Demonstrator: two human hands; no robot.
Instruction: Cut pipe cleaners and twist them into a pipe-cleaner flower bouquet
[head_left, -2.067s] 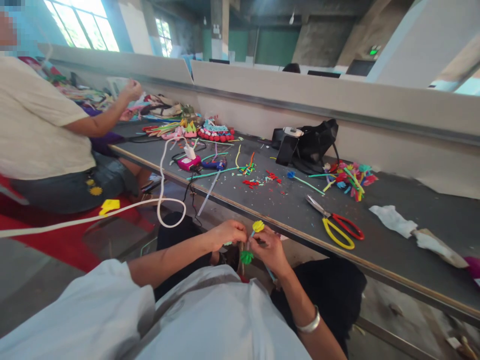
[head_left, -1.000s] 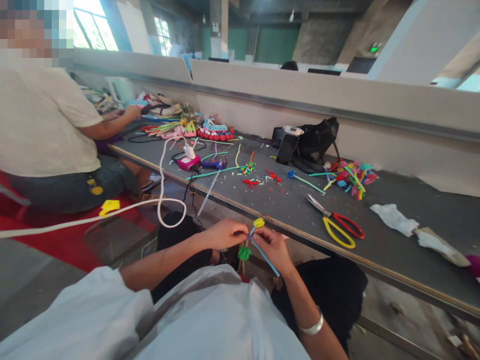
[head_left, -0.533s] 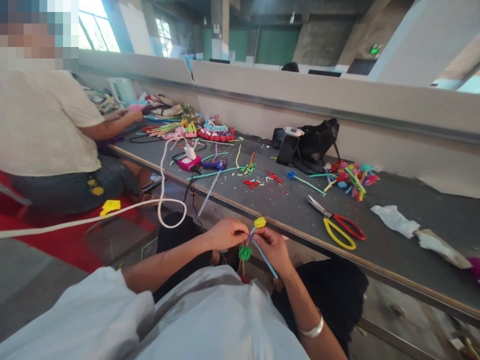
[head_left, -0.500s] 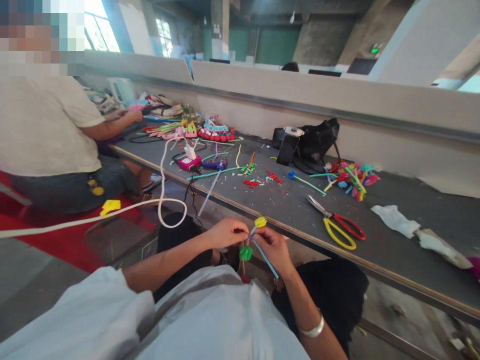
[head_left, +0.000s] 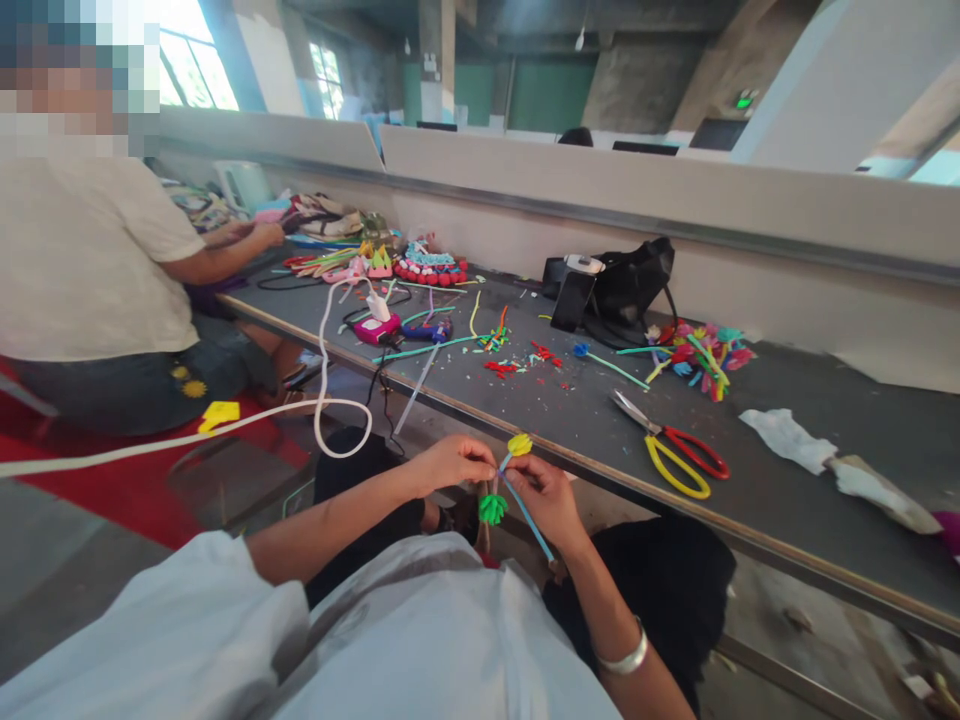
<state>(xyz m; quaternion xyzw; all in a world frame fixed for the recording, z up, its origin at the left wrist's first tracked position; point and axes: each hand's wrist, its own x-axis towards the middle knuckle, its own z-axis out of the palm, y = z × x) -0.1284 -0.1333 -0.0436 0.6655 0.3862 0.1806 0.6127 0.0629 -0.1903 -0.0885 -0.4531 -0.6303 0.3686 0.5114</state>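
Above my lap, just off the table's front edge, my right hand (head_left: pixel 546 500) pinches a yellow pipe-cleaner flower (head_left: pixel 520 445) by its light-blue stem, which slants down past the palm. My left hand (head_left: pixel 457 465) is closed, thumb and fingertips pressed together right beside that stem. A green pipe-cleaner flower (head_left: pixel 493 509) hangs below the fingertips, its thin purplish stem rising to where the two hands meet. My left fingertips appear to grip the upper end of this stem. Whether it is wound round the blue stem is too small to tell.
On the dark table (head_left: pixel 810 510) lie scissors (head_left: pixel 667 445), a blue flower (head_left: pixel 582 350), a heap of colourful flowers (head_left: pixel 705 355), cut scraps (head_left: pixel 544 353), glue guns (head_left: pixel 427 330) and a black bag (head_left: pixel 637 285). A white cable (head_left: pixel 247 415) crosses at left, near a seated person (head_left: pixel 97 260).
My hands stay almost in place. The left fingers have closed up a little, and the green flower has turned slightly. The whole view has shifted marginally.
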